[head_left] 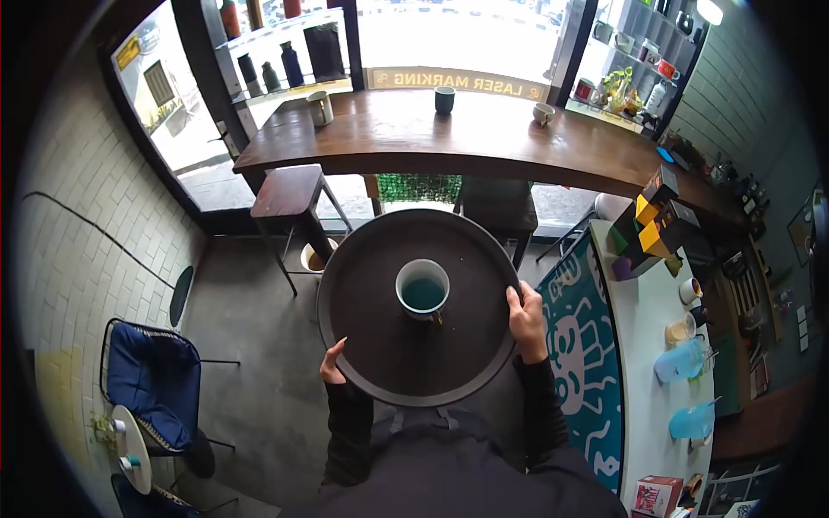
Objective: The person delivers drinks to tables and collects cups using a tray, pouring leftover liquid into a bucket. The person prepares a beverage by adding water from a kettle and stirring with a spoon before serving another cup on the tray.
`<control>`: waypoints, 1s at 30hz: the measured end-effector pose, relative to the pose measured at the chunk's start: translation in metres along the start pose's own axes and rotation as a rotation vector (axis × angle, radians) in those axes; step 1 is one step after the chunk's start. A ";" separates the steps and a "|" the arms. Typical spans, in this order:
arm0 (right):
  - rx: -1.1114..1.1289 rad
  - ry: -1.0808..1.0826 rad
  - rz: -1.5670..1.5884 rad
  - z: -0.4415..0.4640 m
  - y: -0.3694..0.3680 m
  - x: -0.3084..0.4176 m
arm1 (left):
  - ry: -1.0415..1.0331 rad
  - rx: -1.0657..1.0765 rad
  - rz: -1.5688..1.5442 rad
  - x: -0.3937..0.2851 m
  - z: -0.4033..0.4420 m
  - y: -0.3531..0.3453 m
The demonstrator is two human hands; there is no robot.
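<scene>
A round dark serving tray (380, 363) is held level in front of my body. Near its middle stands a mug (422, 288), white at the rim and blue-green inside, with its handle towards me. My left hand (333, 361) grips the tray's lower left edge, thumb over the rim and fingers hidden underneath. On the right edge, my right hand (527, 323) is closed round the rim with the thumb on top. Neither hand touches the mug.
Ahead is a long wooden counter (389, 129) bearing a beige mug (319, 109), a dark cup (444, 100) and a small cup (543, 114). A stool (290, 192) stands before it. To the right runs a white counter (643, 345) with blue pitchers; at left sits a blue-cushioned chair (155, 380).
</scene>
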State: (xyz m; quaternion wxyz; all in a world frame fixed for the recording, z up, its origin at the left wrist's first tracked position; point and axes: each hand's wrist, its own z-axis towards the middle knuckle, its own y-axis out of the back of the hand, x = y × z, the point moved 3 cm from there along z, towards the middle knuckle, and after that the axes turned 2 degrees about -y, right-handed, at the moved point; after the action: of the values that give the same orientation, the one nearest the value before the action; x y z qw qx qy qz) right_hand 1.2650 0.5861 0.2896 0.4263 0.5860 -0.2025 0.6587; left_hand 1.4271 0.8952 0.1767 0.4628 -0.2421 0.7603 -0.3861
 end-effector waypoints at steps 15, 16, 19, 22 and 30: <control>0.153 0.089 -0.430 0.290 -0.074 -0.021 | 0.022 -0.022 -0.103 0.007 0.211 -0.144; 0.190 0.107 -0.465 0.321 -0.086 -0.024 | -0.008 -0.040 -0.098 0.007 0.230 -0.154; 0.244 0.157 -0.513 0.364 -0.101 -0.030 | -0.014 -0.062 -0.130 0.021 0.255 -0.162; 0.304 0.143 -0.568 0.390 -0.111 -0.038 | -0.088 -0.118 -0.105 0.026 0.265 -0.177; 0.474 0.237 -0.614 0.445 -0.128 -0.064 | -0.016 -0.072 -0.243 0.037 0.304 -0.171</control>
State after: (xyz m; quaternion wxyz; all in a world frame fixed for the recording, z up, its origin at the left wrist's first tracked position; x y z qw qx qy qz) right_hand 1.6306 0.2950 0.3020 0.4766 0.6213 0.1899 0.5923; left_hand 1.6826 0.6585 0.2130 0.4098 -0.3519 0.7351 -0.4096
